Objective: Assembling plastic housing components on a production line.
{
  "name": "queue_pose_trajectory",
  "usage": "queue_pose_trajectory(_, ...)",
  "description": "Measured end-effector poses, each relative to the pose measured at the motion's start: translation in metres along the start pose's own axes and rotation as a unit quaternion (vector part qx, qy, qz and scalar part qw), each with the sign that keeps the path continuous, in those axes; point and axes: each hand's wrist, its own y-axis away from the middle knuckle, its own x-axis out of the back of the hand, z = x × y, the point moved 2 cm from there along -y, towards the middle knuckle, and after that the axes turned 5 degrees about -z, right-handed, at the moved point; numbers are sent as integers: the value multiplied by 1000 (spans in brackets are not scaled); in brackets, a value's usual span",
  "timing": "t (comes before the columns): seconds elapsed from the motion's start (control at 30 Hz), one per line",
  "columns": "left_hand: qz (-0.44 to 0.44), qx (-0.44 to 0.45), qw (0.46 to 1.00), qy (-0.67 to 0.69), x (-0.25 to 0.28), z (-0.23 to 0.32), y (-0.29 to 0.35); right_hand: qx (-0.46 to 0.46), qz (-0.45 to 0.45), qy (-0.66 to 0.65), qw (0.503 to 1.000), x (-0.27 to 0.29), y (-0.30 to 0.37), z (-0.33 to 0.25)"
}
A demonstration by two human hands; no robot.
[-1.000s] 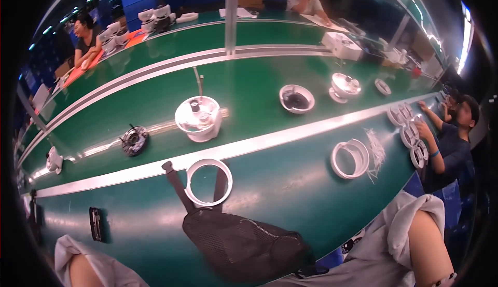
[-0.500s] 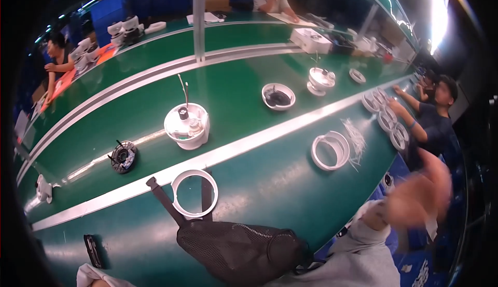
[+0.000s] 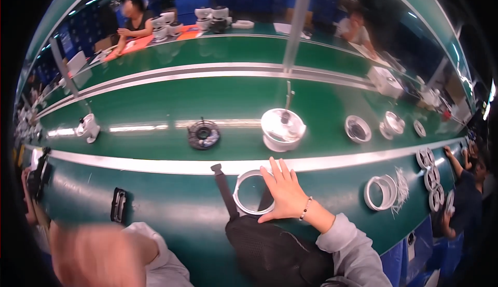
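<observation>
My right hand (image 3: pixel 286 193) is open, fingers spread and thumb apart, at the right side of a white plastic ring (image 3: pixel 236 192). The fingers overlap the rim; whether they touch it I cannot tell. The ring lies over the straps of a black mesh bag (image 3: pixel 275 250) on the near worktop. Low at the left, my left hand (image 3: pixel 98 256) is smeared by motion, so its fingers cannot be made out. The nearest thing to it is a small black object (image 3: pixel 119 205), long and narrow, lying on the worktop.
Beyond a pale metal rail (image 3: pixel 155 163), the green belt (image 3: pixel 155 100) carries a black round fan-like part (image 3: pixel 204 134), a white round housing (image 3: pixel 281 131) and a white bowl-shaped part (image 3: pixel 357 129). Rightward lie stacked white rings (image 3: pixel 381 192), thin white strips (image 3: pixel 400 188) and a co-worker (image 3: pixel 469 188).
The view has swung left. My right hand has come from the far right to the white ring, fingers now spread. My left hand has risen into view at lower left.
</observation>
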Motion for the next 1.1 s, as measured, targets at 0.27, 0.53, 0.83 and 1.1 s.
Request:
queue_pose_trajectory(0.27,-667,478,532,-209,60,-76,308,-4,-67,-79,995,-21,-30,-3)
queue_pose_trajectory(0.53,-617,682,348,-181,54,-61,341,34,218,-412,884,-16,-50,32)
queue_pose_trajectory(0.83,-283,844,439,118,41,28,285,-38,287,-688,665,-42,-91,-15)
queue_pose_trajectory(1.1,-217,863,225,396,59,35,257,116,287,-513,800,-27,-88,-26)
